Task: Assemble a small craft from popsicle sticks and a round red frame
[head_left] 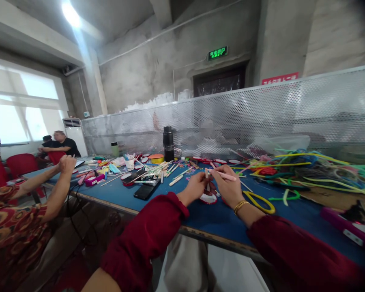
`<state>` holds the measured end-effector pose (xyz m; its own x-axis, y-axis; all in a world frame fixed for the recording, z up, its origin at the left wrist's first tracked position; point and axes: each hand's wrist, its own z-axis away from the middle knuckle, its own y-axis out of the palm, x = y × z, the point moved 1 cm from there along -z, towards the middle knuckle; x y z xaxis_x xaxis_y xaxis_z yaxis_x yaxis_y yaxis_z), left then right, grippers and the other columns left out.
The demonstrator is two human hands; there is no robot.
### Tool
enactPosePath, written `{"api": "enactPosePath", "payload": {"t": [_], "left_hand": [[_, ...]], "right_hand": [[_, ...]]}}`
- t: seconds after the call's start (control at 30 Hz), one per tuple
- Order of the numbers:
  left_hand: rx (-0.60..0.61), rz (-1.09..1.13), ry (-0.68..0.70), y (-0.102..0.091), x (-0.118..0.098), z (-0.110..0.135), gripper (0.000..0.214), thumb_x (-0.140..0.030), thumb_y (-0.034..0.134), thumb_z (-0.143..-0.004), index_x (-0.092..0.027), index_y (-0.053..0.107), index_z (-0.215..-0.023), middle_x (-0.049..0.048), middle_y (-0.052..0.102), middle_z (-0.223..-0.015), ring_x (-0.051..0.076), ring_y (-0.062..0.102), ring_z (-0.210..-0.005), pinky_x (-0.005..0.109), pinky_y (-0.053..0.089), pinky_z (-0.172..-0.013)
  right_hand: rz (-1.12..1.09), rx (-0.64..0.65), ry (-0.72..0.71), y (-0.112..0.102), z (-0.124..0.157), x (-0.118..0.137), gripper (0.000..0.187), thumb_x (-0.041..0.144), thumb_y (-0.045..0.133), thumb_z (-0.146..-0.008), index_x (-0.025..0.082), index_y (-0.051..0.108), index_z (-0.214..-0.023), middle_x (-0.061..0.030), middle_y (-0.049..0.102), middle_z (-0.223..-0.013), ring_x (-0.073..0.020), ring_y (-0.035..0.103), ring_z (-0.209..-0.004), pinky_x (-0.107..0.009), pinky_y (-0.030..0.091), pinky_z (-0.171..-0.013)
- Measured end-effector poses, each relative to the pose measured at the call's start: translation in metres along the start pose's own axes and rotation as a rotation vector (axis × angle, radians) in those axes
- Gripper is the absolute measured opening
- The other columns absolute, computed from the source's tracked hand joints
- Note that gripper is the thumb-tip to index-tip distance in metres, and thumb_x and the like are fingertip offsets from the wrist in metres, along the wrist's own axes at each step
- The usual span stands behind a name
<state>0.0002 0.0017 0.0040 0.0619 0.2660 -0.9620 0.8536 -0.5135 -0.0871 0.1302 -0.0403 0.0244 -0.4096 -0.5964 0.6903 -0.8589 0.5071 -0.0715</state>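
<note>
Both of my hands are close together above the blue table. My right hand (230, 190), with a gold bracelet at its wrist, is closed around a slim pale pink pen-like stick (226, 175). Its tip points left, toward my left hand (197, 187). That hand pinches a small, pale, narrow piece (207, 175), too small to identify. Under the hands lies a round, red-rimmed white disc (208, 198). A looped yellow pipe cleaner (260, 202) is beside my right wrist, with a bent green one (286, 197) farther right.
Tangled coloured pipe cleaners (319, 174) lie at right, near a purple device (349, 229). A black phone (146, 190), a black bottle (168, 142) and many pale sticks (161, 170) occupy the left and back. A perforated metal panel (246, 117) stands behind. A co-worker's hands (67, 163) are at left.
</note>
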Motion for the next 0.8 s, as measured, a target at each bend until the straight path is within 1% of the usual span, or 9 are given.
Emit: {"api": "enactPosePath", "payload": {"t": [0.27,0.47,0.63,0.8], "left_hand": [[-0.008,-0.002,-0.002,-0.0006,0.0003,0.0002,0.025,-0.027,0.052,-0.100,-0.016,0.060,-0.121,0.0059,0.074,-0.083,0.016,0.067,-0.061,0.029,0.056,-0.061],[0.003,0.014,0.000,-0.0015,0.0017,0.0000,0.022,-0.031,0.055,-0.101,-0.017,0.060,-0.116,0.0030,0.070,-0.078,0.015,0.065,-0.059,0.028,0.054,-0.059],[-0.002,0.015,0.011,-0.0011,0.0002,0.0010,0.024,-0.035,0.057,-0.101,-0.016,0.060,-0.116,0.0039,0.070,-0.079,0.016,0.066,-0.060,0.028,0.054,-0.059],[-0.006,0.022,0.007,-0.0009,0.0015,-0.0004,0.028,-0.038,0.059,-0.100,-0.015,0.060,-0.116,0.0045,0.070,-0.079,0.017,0.066,-0.060,0.029,0.054,-0.060]], "right_hand": [[0.009,0.002,-0.009,-0.0004,-0.0012,-0.0014,0.021,0.042,0.066,-0.082,0.023,0.062,-0.076,-0.0009,0.066,-0.073,-0.0196,0.061,-0.069,-0.034,0.046,-0.066],[0.013,0.003,-0.025,0.0004,-0.0019,-0.0040,0.020,0.042,0.066,-0.083,0.023,0.063,-0.077,-0.0004,0.066,-0.073,-0.0197,0.061,-0.070,-0.035,0.046,-0.068],[0.015,-0.003,-0.045,0.0008,-0.0017,-0.0072,0.019,0.040,0.066,-0.083,0.023,0.063,-0.076,-0.0008,0.066,-0.074,-0.0206,0.062,-0.073,-0.036,0.047,-0.071],[0.019,-0.007,-0.060,0.0001,-0.0018,-0.0057,0.018,0.039,0.066,-0.083,0.023,0.063,-0.076,-0.0008,0.066,-0.074,-0.0205,0.061,-0.072,-0.035,0.046,-0.070]]}}
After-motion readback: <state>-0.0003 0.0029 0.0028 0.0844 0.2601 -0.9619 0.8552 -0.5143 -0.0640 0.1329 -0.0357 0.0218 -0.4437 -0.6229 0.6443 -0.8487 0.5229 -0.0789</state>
